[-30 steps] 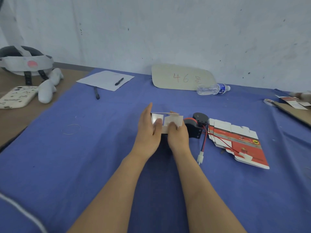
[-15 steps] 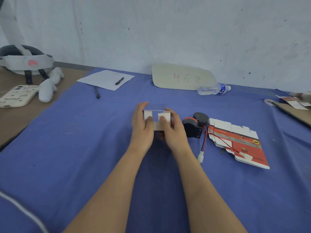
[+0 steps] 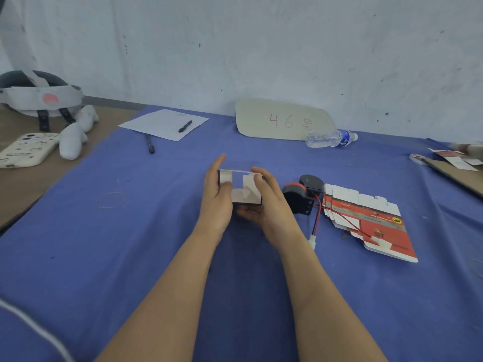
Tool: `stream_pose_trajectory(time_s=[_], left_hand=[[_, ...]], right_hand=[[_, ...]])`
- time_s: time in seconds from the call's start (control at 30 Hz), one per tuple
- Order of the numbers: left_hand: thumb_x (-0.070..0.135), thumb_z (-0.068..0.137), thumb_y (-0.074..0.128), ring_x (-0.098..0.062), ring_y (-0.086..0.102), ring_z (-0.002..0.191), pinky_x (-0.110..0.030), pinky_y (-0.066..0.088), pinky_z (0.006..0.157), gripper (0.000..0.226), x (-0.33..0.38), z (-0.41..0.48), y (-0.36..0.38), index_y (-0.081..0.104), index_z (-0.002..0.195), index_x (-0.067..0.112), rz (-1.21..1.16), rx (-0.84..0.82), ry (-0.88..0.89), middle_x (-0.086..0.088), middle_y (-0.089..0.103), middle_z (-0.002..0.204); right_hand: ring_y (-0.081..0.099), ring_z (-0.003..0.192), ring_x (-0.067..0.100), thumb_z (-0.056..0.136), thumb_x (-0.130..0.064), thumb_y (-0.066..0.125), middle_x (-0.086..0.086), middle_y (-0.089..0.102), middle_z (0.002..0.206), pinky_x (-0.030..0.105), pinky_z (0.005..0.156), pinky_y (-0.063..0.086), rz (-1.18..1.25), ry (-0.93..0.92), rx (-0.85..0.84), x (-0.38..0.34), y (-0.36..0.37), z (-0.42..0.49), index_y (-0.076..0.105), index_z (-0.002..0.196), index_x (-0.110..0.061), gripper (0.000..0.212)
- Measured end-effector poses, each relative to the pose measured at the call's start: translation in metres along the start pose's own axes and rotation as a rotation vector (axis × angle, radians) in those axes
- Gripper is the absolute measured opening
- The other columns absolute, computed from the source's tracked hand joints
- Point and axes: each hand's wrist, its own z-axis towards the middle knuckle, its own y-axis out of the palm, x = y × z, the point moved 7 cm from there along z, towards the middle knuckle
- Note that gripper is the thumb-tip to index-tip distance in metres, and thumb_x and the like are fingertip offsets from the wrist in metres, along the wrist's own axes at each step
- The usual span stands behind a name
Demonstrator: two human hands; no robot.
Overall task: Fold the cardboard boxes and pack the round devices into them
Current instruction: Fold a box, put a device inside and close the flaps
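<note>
Fingers (image 3: pixel 220 163) of the left hand (image 3: pixel 215 202) stand straight up behind the left end of the cardboard box (image 3: pixel 241 197), thumb pressed on a near flap, so that end is pinched between thumb and fingers; right hand (image 3: pixel 273 207) curls round the other end, thumb over the top edge, fingers tucked under the bottom; box is held between both hands just above the worktop (image 3: pixel 130 244), long axis running left to right from one set of fingers to the other; near face shows two white flaps turned in but not flush, so the closure looks unfinished; judged step: folding this box, nothing seen packed in it.

Outward from the right fingers: round device (image 3: pixel 296 195), black with a red ring, lies on the worktop just beside the back of the right hand, not touching it; a second black round part (image 3: pixel 312 182) sits against its far side; red and black wires (image 3: pixel 316 218) trail toward the person to a white connector (image 3: pixel 312 240).

Right hand is clearly the nearer one; the left has the box in between; likely pick is a short sideways reach by the right; loose wires could snag.

Beyond the device from the right fingers: stack of flat boxes (image 3: pixel 376 223), red and white, unfolded; far past the fingers by the wall: water bottle (image 3: pixel 329 137), card marked 46 (image 3: pixel 282 121).
</note>
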Motion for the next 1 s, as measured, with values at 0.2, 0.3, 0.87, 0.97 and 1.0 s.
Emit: stream_pose_trajectory(time_s=[0.2, 0.3, 0.87, 0.97, 1.0], left_hand=[[0.002, 0.097, 0.032, -0.011, 0.040, 0.132, -0.029, 0.040, 0.106, 0.055, -0.001, 0.000, -0.001, 0.040, 0.130, 0.045, -0.002, -0.025, 0.004, 0.008, 0.038, 0.146], [0.005, 0.096, 0.032, -0.014, 0.046, 0.128, -0.031, 0.044, 0.103, 0.054, -0.002, 0.002, -0.002, 0.043, 0.127, 0.048, -0.053, -0.033, -0.023, 0.005, 0.043, 0.144], [-0.005, 0.091, 0.039, -0.011, 0.048, 0.121, -0.025, 0.049, 0.094, 0.065, 0.000, -0.001, 0.006, 0.037, 0.137, 0.040, 0.141, -0.030, 0.070, 0.009, 0.041, 0.143], [-0.005, 0.090, 0.039, -0.011, 0.050, 0.119, -0.021, 0.049, 0.088, 0.065, -0.002, 0.000, 0.001, 0.036, 0.139, 0.038, 0.120, 0.017, 0.066, 0.008, 0.044, 0.141], [-0.003, 0.091, 0.041, -0.011, 0.051, 0.118, -0.017, 0.048, 0.085, 0.065, -0.004, 0.001, 0.001, 0.034, 0.141, 0.037, 0.106, 0.021, 0.055, 0.008, 0.044, 0.139]], right_hand=[[0.069, 0.097, 0.025, 0.094, -0.051, 0.049, 0.001, 0.068, 0.107, 0.038, 0.081, 0.058, -0.011, 0.031, -0.008, -0.001, -0.001, 0.001, 0.057, 0.113, -0.028, 0.031], [0.067, 0.098, 0.025, 0.096, -0.027, 0.054, 0.006, 0.061, 0.119, 0.032, 0.076, 0.058, -0.073, -0.042, -0.003, -0.002, -0.001, 0.000, 0.054, 0.118, -0.031, 0.023], [0.060, 0.061, -0.010, 0.096, -0.010, 0.051, -0.009, 0.059, 0.090, 0.009, 0.045, 0.043, -0.376, -0.296, 0.270, -0.015, -0.011, -0.007, 0.047, 0.113, -0.034, 0.029], [0.059, 0.068, -0.015, 0.094, -0.008, 0.052, -0.016, 0.057, 0.092, 0.005, 0.049, 0.042, -0.398, -0.314, 0.250, -0.015, -0.007, -0.008, 0.047, 0.113, -0.034, 0.032], [0.058, 0.071, -0.015, 0.094, -0.009, 0.052, -0.018, 0.057, 0.093, 0.005, 0.051, 0.043, -0.399, -0.317, 0.242, -0.016, -0.005, -0.008, 0.047, 0.114, -0.035, 0.033]])
